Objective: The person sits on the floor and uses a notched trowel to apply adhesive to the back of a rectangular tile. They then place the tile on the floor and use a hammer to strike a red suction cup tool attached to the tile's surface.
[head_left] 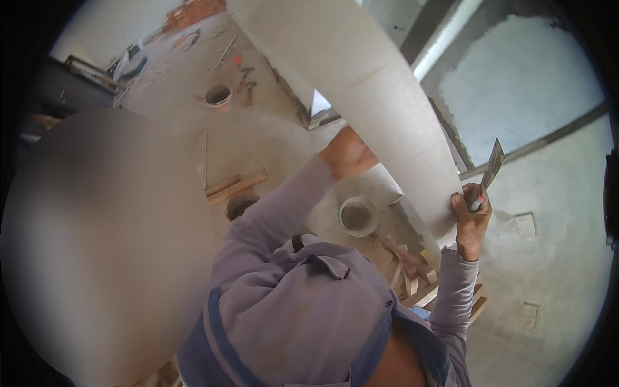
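A long, pale flat board slants across the view from the top middle toward my right hand. My right hand is closed around the handle of a putty knife, its triangular metal blade pointing up. The thumb of that hand lies against the board's near end. At the board's left edge is my left hand, reached across from a grey sleeve. Its fingers are hidden behind the board and slightly blurred, so their grip does not show.
Beneath the board stands a bucket beside wood scraps. Farther left are another bucket, a hammer and wooden strips. A plastered wall with recessed boxes rises at right. A large blurred patch covers the lower left.
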`<state>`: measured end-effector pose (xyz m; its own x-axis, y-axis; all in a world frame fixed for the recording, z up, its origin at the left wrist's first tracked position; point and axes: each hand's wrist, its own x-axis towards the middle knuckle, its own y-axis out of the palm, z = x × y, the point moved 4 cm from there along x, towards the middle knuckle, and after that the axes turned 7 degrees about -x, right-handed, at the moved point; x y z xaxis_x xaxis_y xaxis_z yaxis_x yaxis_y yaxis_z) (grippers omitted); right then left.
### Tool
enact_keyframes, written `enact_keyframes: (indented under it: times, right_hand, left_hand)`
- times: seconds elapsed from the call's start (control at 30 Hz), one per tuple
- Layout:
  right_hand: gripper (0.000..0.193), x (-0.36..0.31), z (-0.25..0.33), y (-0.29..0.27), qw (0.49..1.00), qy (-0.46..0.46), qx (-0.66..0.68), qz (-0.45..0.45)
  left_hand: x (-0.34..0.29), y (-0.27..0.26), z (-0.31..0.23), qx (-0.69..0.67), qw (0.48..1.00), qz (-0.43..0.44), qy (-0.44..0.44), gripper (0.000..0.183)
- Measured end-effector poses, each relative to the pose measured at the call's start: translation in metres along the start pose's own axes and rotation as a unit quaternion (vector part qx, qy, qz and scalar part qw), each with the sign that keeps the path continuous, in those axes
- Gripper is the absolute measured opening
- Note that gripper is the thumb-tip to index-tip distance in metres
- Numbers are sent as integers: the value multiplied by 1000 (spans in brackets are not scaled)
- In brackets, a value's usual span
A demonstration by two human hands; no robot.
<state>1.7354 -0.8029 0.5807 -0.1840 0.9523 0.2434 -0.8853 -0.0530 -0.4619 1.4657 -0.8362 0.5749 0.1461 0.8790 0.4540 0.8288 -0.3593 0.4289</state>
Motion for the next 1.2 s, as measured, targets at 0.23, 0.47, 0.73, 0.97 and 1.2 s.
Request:
enact_keyframes:
  times: [0.23, 0.47, 0.73, 0.97, 1.2]
  right_hand:
    - [16, 32, 89, 132, 918, -234, -317, 48]
    - [19, 26, 156, 335, 735, -481, -406, 252]
    - [14, 10, 193, 482, 707, -495, -314, 396]
    - [23, 0, 196, 593, 709, -447, -214, 501]
    - [12, 69, 174, 623, 779, -441, 75, 439]
  left_hand:
    - [-159, -62, -36, 359, 926, -69, -93, 37]
    - [-218, -198, -49, 628, 739, -232, -74, 62]
    - [-290, -243, -60, 658, 650, -346, -157, 80]
    - [-345, -305, -96, 767, 493, -354, -209, 87]
    - [-370, -357, -98, 551, 547, -451, -442, 99]
